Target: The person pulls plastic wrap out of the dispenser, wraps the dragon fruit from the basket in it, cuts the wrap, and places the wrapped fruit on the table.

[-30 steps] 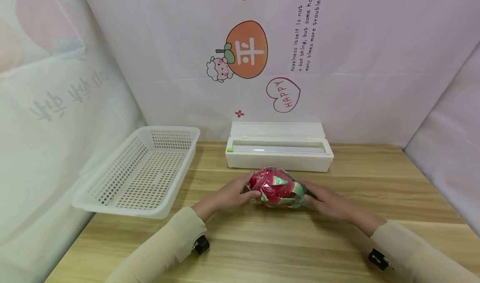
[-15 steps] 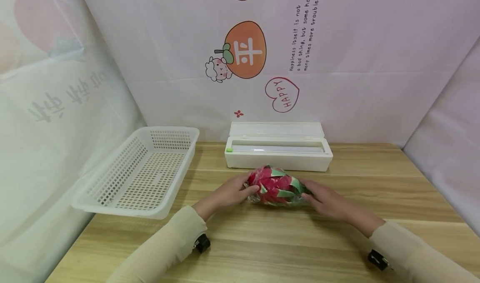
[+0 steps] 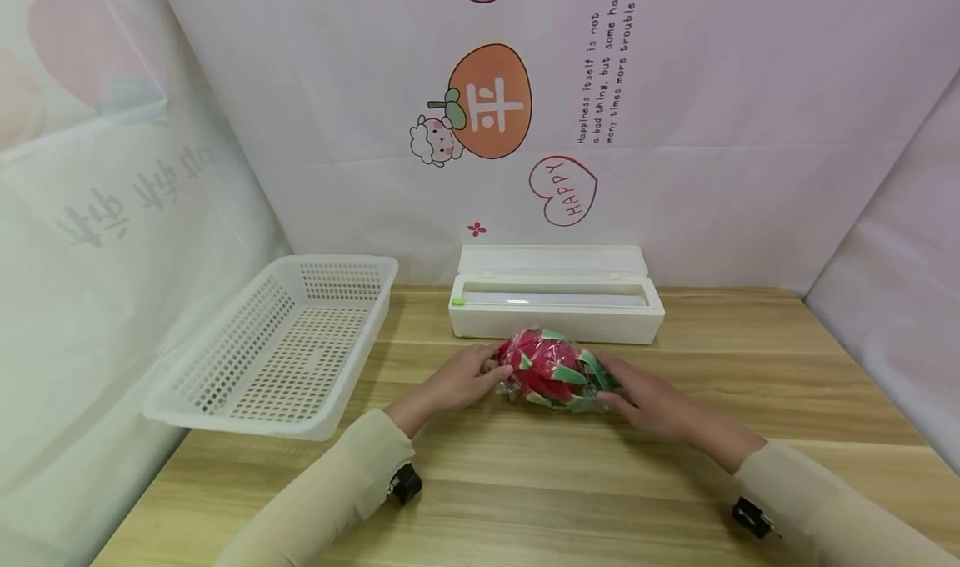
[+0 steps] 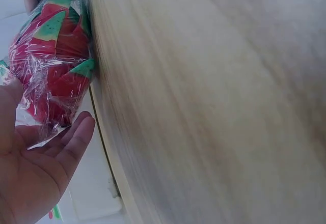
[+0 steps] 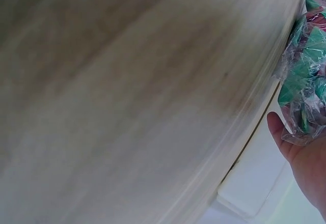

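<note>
A red dragon fruit (image 3: 543, 367) with green-tipped scales lies on its side on the table, wrapped in clear, crinkled cling film. My left hand (image 3: 467, 377) holds its left end, thumb on the near side and fingers behind. At the green, leafy right end, my right hand (image 3: 648, 400) holds it the same way. The left wrist view shows the left hand (image 4: 35, 168) against gathered film at the fruit's (image 4: 56, 66) end. In the right wrist view, part of the right hand (image 5: 305, 165) is cut off by the frame beside loose film.
Behind the fruit stands a white cling film dispenser box (image 3: 555, 325) with its lid raised and a roll inside. A white perforated plastic basket (image 3: 337, 400) sits at the left of the wooden table (image 3: 525, 500). Printed white cloth (image 3: 697, 200) walls the back and sides.
The wrapped dragon fruit has turned between my hands, so different scales face up. Both hands have shifted only slightly while staying at its ends.
</note>
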A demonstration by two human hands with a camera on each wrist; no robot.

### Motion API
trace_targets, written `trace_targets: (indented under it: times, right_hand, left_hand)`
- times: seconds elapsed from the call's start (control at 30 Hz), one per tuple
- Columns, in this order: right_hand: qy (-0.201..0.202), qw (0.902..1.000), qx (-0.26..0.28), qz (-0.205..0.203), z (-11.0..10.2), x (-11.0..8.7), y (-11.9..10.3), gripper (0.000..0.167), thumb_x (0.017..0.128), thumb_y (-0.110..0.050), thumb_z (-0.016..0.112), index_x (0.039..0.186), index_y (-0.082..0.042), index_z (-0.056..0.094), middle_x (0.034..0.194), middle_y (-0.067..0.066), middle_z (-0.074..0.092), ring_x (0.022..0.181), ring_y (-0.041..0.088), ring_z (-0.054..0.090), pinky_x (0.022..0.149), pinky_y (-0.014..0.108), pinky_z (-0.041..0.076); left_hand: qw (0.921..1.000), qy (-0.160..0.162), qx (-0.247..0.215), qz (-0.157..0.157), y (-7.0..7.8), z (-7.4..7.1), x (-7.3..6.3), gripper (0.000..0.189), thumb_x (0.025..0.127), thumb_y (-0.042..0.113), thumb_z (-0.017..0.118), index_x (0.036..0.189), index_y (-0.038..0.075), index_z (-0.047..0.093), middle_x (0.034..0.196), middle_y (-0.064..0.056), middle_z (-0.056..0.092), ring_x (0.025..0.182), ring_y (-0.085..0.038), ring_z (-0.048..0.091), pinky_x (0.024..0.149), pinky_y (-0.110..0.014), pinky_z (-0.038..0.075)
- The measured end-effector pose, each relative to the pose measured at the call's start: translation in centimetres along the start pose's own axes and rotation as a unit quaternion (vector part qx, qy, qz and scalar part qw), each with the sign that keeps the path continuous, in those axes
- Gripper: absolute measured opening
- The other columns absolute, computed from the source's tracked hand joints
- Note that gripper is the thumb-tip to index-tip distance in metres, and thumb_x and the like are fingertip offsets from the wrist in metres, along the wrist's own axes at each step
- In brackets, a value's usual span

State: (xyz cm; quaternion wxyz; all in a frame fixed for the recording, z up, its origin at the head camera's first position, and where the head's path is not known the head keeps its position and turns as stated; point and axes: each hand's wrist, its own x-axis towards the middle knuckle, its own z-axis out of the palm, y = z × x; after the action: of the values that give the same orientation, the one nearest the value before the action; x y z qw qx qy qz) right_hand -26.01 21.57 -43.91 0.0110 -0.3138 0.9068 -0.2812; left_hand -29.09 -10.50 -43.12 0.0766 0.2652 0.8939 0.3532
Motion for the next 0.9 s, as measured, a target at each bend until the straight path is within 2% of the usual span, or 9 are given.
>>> trace_targets:
  times: [0.1,0.17,0.33,0.47,0.6,0.73,0.9]
  right_hand:
    - [0.002,0.9999,-0.010,-0.004,0.0,0.0,0.0,0.060,0.099,-0.024,0.056,0.147,0.003,0.031,0.141,0.023,0.045,0.129,0.039,0.044,0.101,0.055,0.040]
    - [0.005,0.9998,-0.017,-0.010,0.0,0.0,0.0,0.059,0.099,-0.023,0.057,0.146,0.004,0.032,0.140,0.024,0.046,0.128,0.040,0.044,0.101,0.056,0.040]
    - [0.006,0.9994,-0.023,-0.023,0.0,0.0,0.0,0.058,0.099,-0.022,0.057,0.145,0.004,0.033,0.139,0.024,0.047,0.128,0.040,0.045,0.101,0.055,0.040]
    - [0.005,0.9995,-0.025,-0.020,-0.1,0.0,-0.1,0.057,0.099,-0.022,0.057,0.145,0.003,0.033,0.140,0.024,0.047,0.128,0.040,0.045,0.101,0.055,0.040]
    - [0.006,0.9995,-0.027,-0.016,-0.1,0.0,0.0,0.058,0.099,-0.023,0.057,0.145,0.003,0.033,0.140,0.024,0.047,0.128,0.040,0.044,0.101,0.055,0.039]
    - [0.008,0.9994,-0.027,-0.018,0.0,0.1,0.1,0.058,0.099,-0.023,0.057,0.145,0.003,0.034,0.140,0.024,0.047,0.128,0.040,0.044,0.101,0.055,0.040]
    - [0.012,0.9992,-0.026,-0.027,0.1,0.1,0.3,0.058,0.099,-0.024,0.057,0.145,0.003,0.034,0.139,0.023,0.047,0.128,0.039,0.045,0.100,0.055,0.040]
  left_hand:
    - [1.0000,0.001,-0.005,0.001,-0.1,0.1,0.2,0.059,0.100,0.046,0.047,0.148,0.014,0.040,0.110,0.000,0.063,0.081,-0.012,0.057,0.072,-0.030,0.050]
    - [0.9999,0.011,0.000,0.003,0.0,0.0,0.2,0.055,0.100,0.046,0.046,0.146,0.014,0.045,0.114,0.000,0.062,0.090,-0.012,0.058,0.079,-0.031,0.050]
    - [0.9966,0.076,0.022,0.022,0.5,-0.3,0.8,0.037,0.102,0.032,0.049,0.132,0.013,0.059,0.121,-0.006,0.059,0.107,-0.018,0.057,0.090,-0.036,0.049]
    - [0.9903,0.123,0.045,0.046,0.8,-0.5,1.6,0.030,0.099,0.016,0.057,0.127,0.009,0.061,0.122,-0.009,0.059,0.105,-0.019,0.059,0.085,-0.028,0.052]
    - [0.9841,0.148,0.065,0.073,1.1,-0.5,2.4,0.028,0.094,0.012,0.064,0.122,0.007,0.065,0.119,-0.008,0.062,0.100,-0.017,0.062,0.081,-0.021,0.052]
    - [0.9775,0.171,0.083,0.091,1.6,-0.5,2.8,0.022,0.091,0.009,0.067,0.113,0.008,0.069,0.113,-0.008,0.065,0.095,-0.017,0.064,0.080,-0.023,0.052]
    - [0.9720,0.194,0.095,0.094,1.8,-0.4,2.9,0.013,0.090,0.005,0.067,0.101,0.009,0.071,0.105,-0.006,0.068,0.092,-0.017,0.065,0.080,-0.025,0.053]
